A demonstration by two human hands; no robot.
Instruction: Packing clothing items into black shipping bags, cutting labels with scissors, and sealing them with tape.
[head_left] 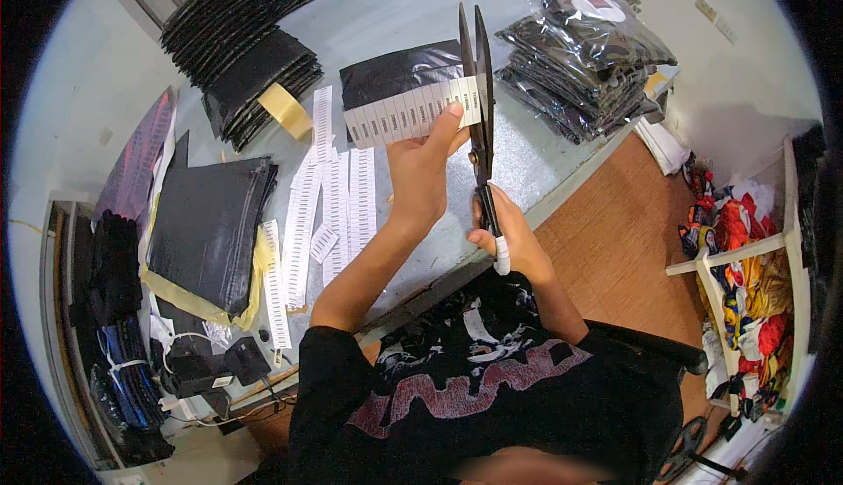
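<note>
Two hands work above the table (544, 169): the left hand (421, 169) pinches a label strip (413, 112) while the right hand (509, 239), fingers curled through the handles, holds scissors (479, 90) nearly closed. A crooked cut could slice a label.

A pale worktop (413, 10) crowded on most sides. Stacks of black flat packets (250, 54) fill its far left corner, and bagged black garments (584, 59) are piled along its right edge. Long white label strips (338, 204) cover the middle, with black pouches (211, 226) near the left edge and a charger and cables (219, 366) at the near left corner. Bare surface shows along the far edge between the stacks, and at the near right edge, where tall scissors (479, 98) stand upright.
</note>
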